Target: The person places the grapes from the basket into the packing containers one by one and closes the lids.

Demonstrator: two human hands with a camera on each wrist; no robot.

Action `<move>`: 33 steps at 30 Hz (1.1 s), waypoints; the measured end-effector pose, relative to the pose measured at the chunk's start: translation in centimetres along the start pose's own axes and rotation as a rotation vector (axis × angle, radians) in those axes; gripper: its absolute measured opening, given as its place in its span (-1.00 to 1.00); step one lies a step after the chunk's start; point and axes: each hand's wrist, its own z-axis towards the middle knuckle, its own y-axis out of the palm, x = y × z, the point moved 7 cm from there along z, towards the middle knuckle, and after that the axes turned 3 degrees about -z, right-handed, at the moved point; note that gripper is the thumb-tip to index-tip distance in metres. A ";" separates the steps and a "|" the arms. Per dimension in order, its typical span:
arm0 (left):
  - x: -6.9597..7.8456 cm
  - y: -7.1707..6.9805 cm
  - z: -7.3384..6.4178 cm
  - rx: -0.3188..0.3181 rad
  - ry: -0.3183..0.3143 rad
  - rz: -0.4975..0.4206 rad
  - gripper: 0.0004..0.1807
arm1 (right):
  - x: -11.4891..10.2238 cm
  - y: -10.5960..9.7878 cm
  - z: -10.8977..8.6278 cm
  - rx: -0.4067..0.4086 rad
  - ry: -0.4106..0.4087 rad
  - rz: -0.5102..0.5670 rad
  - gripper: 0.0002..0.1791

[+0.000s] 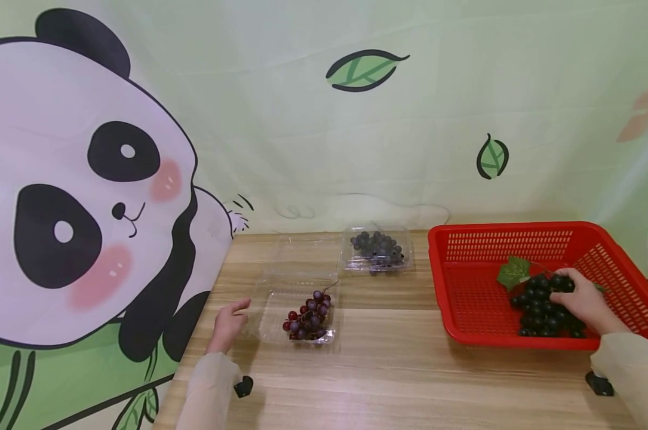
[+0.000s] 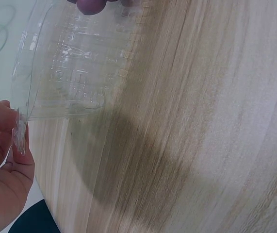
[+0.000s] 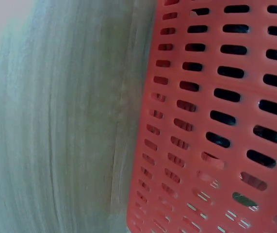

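My left hand [image 1: 229,325] pinches the corner of an open clear plastic clamshell box [image 2: 75,63] between thumb and fingers. A bunch of red-purple grapes [image 1: 310,316] lies in the right part of that box, and its raised lid [image 1: 307,254] stands behind. At the right, my right hand [image 1: 584,301] reaches into a red plastic basket [image 1: 442,280] and grips a bunch of black grapes [image 1: 539,307] by its upper side. A green leaf [image 1: 513,273] sticks out beside this bunch. In the right wrist view the basket's slotted wall [image 3: 201,111] hides the hand.
A second clear box [image 1: 347,257] with dark grapes [image 1: 377,246] stands at the back of the wooden table [image 1: 388,370], between the open box and the basket. A cloth backdrop [image 1: 280,149] with a printed panda hangs right behind the table.
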 end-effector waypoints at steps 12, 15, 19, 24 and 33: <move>0.0 0.1 0.0 -0.013 -0.009 0.003 -0.50 | -0.4 -0.6 -0.2 0.069 -0.003 0.051 -0.39; 0.0 0.1 0.0 -0.014 -0.009 0.005 -0.50 | -0.4 -0.8 -0.3 0.077 -0.003 0.071 -0.37; 0.1 0.0 0.0 -0.011 -0.007 0.010 -0.50 | -0.6 -1.1 -0.3 0.086 -0.012 0.092 -0.37; 0.2 0.0 -0.1 -0.015 -0.003 0.007 -0.51 | -1.1 -1.9 -0.5 0.114 -0.030 0.092 -0.39; 0.6 0.0 -0.4 -0.011 0.018 -0.008 -0.53 | -1.6 -3.1 -0.6 0.143 -0.018 0.103 -0.42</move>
